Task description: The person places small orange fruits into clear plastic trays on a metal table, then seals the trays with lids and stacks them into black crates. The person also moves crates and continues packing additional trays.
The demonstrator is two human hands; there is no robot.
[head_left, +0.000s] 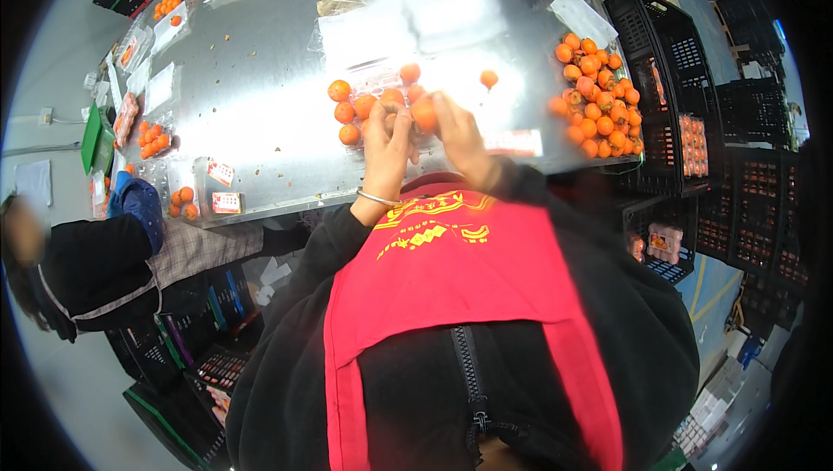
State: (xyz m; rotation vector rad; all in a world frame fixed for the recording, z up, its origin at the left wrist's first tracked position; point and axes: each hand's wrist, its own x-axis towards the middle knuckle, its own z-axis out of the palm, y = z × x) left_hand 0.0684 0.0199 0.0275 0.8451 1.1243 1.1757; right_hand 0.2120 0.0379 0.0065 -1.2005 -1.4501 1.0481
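Several orange persimmons (344,112) sit in rows in a clear plastic tray on the shiny metal table, straight in front of me. My right hand (462,134) grips a persimmon (424,115) at the tray's right side. Over the tray's near edge, my left hand (387,143) has its fingers drawn together by the front fruits; what is in them, if anything, is hidden. A single persimmon (489,79) lies on the metal to the right of the tray. Glare and blur hide part of the tray.
A large heap of persimmons (599,98) covers the table's right end, beside black crates (668,63). Clear plastic packaging (364,32) lies stacked at the back. Filled packs (156,138) line the left side, where a co-worker (95,254) stands. A printed label (512,142) lies near the front edge.
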